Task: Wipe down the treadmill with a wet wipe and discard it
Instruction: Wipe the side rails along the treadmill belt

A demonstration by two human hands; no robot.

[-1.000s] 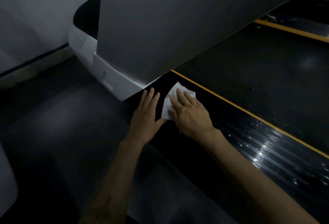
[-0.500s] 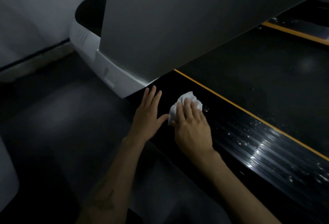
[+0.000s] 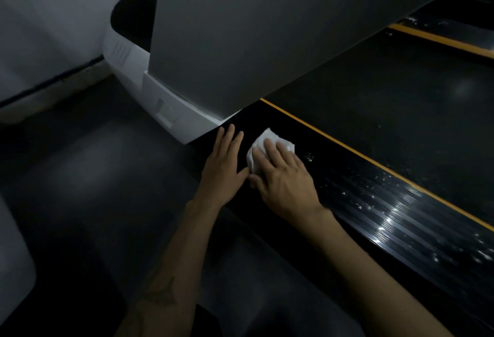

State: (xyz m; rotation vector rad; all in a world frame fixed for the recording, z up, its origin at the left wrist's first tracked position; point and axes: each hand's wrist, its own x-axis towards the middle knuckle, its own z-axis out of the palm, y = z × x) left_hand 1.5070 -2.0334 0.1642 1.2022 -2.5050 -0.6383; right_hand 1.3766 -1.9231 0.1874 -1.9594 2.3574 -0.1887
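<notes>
Two hands work low on the treadmill's ribbed side rail (image 3: 379, 203), just in front of the grey upright (image 3: 240, 29). Her or his right hand (image 3: 283, 179) lies flat with straight fingers pressing a bunched white wet wipe (image 3: 260, 146) onto the rail, a released grip that pushes rather than pinches. Close beside it, the left hand (image 3: 223, 165) rests flat and open on the rail's outer edge, holding nothing. Bright specks sit further along the rail, between it and the yellow stripe (image 3: 347, 149). I'd guess the wipe, only pressed, could slide out from under the fingers or ball up tighter, smearing instead of lifting; a stroke might also stray onto the belt (image 3: 401, 101).
</notes>
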